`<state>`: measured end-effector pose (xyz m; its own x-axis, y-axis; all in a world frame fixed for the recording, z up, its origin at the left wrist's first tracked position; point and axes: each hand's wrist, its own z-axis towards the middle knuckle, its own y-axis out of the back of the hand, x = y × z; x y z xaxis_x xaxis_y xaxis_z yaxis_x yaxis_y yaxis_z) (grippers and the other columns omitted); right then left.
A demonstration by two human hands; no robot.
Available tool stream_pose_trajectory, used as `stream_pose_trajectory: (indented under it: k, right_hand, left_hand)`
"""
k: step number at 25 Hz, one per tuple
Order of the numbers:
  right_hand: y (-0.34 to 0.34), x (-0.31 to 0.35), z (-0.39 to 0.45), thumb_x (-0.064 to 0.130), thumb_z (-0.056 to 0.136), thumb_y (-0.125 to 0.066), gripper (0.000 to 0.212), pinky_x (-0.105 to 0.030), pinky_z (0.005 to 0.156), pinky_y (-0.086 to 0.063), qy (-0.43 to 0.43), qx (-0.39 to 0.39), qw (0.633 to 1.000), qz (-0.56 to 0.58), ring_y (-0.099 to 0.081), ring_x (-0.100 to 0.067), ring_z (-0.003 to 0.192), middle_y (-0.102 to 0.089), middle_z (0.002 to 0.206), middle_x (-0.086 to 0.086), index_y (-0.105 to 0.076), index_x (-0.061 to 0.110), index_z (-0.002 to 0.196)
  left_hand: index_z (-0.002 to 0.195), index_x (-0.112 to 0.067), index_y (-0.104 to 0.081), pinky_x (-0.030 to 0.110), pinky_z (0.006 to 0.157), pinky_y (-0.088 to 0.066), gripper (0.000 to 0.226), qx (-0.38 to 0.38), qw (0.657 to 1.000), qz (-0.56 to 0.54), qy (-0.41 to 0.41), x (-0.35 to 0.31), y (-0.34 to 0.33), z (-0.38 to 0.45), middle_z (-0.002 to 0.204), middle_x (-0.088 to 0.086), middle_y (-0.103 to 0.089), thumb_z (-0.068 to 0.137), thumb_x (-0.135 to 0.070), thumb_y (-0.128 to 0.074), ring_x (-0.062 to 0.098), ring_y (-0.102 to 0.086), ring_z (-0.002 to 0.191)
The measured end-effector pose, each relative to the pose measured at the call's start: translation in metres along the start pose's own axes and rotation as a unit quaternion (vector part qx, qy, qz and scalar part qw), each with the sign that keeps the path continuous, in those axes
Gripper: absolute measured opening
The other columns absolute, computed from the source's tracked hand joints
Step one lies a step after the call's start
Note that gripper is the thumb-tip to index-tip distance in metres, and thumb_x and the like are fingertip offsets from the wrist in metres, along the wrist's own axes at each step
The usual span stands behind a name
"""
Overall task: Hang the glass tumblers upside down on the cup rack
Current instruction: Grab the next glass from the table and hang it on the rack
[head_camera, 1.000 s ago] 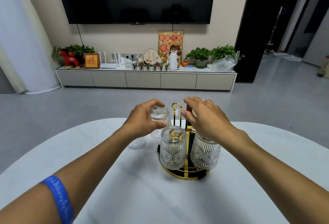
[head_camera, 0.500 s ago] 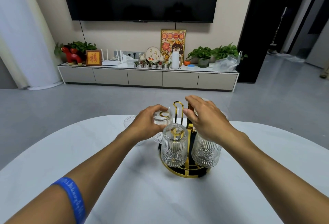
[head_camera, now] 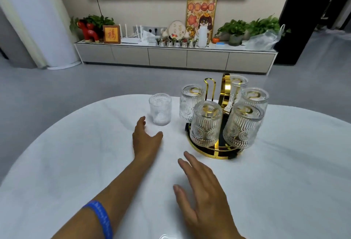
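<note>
While hung: five tumblers (head_camera: 206, 122) inverted on rack (head_camera: 212, 151)
Left: one tumbler (head_camera: 160, 109) upright on table (head_camera: 76, 153) — one peg (head_camera: 209, 84) bare
Hands: left hand (head_camera: 146, 140), right hand (head_camera: 205, 189) — spread, holding nothing

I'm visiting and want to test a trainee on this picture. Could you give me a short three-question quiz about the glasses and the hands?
1. How many ribbed clear glass tumblers hang upside down on the gold wire cup rack?
2. True or false: the upright ribbed glass tumbler on the white round table is held by the left hand.
3. Which hand is nearer the upright tumbler: A left, B right hand?

Key: 1. Five, with one bare gold peg free. 2. False; both hands are open and empty. 3. A.
</note>
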<state>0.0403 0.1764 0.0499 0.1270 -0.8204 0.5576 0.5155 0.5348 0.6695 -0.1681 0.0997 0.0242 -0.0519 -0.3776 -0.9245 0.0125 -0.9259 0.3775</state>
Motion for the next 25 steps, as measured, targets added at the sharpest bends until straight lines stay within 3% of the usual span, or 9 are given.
stream_pose_trajectory:
  k: [4,6,10,12,16,20,22,24,25]
  right_hand:
    - [-0.038,-0.033,-0.011,0.07,0.088,-0.028,0.079,-0.038,0.119,0.004,-0.05,0.164,0.976,-0.136,0.011,-0.016,0.148,0.016,0.159,0.01,-0.004,0.032,0.154]
    - [-0.047,-0.038,-0.011,0.072,0.088,-0.023,0.079,-0.043,0.116,0.004,-0.052,0.185,0.966,-0.174,0.005,-0.022,0.149,0.005,0.161,0.005,-0.015,0.029,0.153]
    - [-0.049,-0.037,-0.011,0.071,0.088,-0.028,0.076,-0.045,0.111,-0.005,-0.051,0.176,0.966,-0.181,-0.01,-0.026,0.148,-0.018,0.161,0.0,-0.031,0.026,0.15]
    - [-0.05,-0.041,-0.012,0.071,0.088,-0.03,0.076,-0.045,0.112,-0.005,-0.047,0.175,0.967,-0.179,-0.011,-0.025,0.148,-0.018,0.161,0.001,-0.032,0.026,0.149]
    - [-0.042,-0.035,-0.006,0.071,0.083,-0.04,0.073,-0.044,0.106,-0.018,-0.044,0.204,0.956,-0.206,-0.037,-0.027,0.139,-0.042,0.152,-0.001,-0.049,0.026,0.139]
    - [-0.034,-0.028,-0.006,0.066,0.088,-0.034,0.072,-0.041,0.119,0.004,-0.062,0.215,0.963,-0.152,-0.008,-0.02,0.149,-0.015,0.162,0.006,-0.032,0.027,0.149]
    - [-0.018,-0.018,-0.014,0.051,0.089,-0.048,0.063,-0.042,0.119,-0.016,-0.043,0.189,0.974,-0.117,-0.025,-0.018,0.144,-0.019,0.159,0.007,-0.039,0.024,0.146]
    - [0.001,-0.002,-0.02,0.031,0.083,-0.063,0.052,-0.041,0.095,-0.05,0.034,0.148,0.982,-0.114,-0.056,-0.022,0.122,-0.045,0.149,-0.001,-0.056,0.021,0.133]
    - [0.009,0.006,-0.021,0.025,0.081,-0.064,0.048,-0.038,0.086,-0.054,0.098,0.127,0.981,-0.11,-0.06,-0.023,0.114,-0.052,0.144,-0.004,-0.058,0.02,0.129]
  left_hand:
    - [0.144,-0.021,-0.034,0.042,0.104,-0.039,0.096,0.029,0.998,0.038,-0.038,0.003,-0.021,0.024,0.143,0.003,-0.05,0.063,-0.038,-0.082,0.025,-0.045,0.129]
    - [0.14,-0.023,-0.036,0.039,0.1,-0.041,0.1,0.018,0.998,0.054,-0.034,-0.001,-0.029,0.04,0.137,0.003,-0.056,0.055,-0.046,-0.083,0.027,-0.051,0.124]
    - [0.123,-0.024,-0.046,0.038,0.093,-0.037,0.078,-0.016,0.994,0.104,-0.035,-0.003,-0.04,0.052,0.119,0.001,-0.067,0.056,-0.053,-0.077,0.028,-0.059,0.111]
    - [0.117,-0.021,-0.051,0.04,0.093,-0.043,0.073,-0.028,0.996,0.076,-0.038,-0.004,-0.041,0.051,0.114,0.001,-0.068,0.057,-0.052,-0.079,0.026,-0.062,0.104]
    - [0.116,-0.018,-0.057,0.04,0.084,-0.052,0.073,-0.028,0.999,-0.011,-0.028,-0.006,-0.019,0.027,0.112,0.005,-0.066,0.056,-0.051,-0.081,0.024,-0.064,0.094]
    - [0.11,-0.016,-0.067,0.033,0.076,-0.05,0.055,0.007,0.998,-0.058,-0.034,-0.024,0.035,0.016,0.107,0.009,-0.068,0.063,-0.042,-0.081,0.025,-0.065,0.091]
    - [0.114,-0.02,-0.064,0.033,0.076,-0.052,0.057,0.002,0.994,-0.101,-0.042,-0.045,0.066,0.015,0.105,0.006,-0.067,0.065,-0.039,-0.083,0.023,-0.066,0.091]
    - [0.118,-0.027,-0.058,0.035,0.076,-0.055,0.062,-0.007,0.988,-0.146,-0.052,-0.065,0.088,0.009,0.103,-0.001,-0.063,0.064,-0.039,-0.085,0.014,-0.066,0.085]
    - [0.118,-0.029,-0.056,0.037,0.076,-0.056,0.063,-0.008,0.985,-0.161,-0.056,-0.073,0.094,0.006,0.102,-0.002,-0.061,0.063,-0.039,-0.086,0.012,-0.065,0.082]
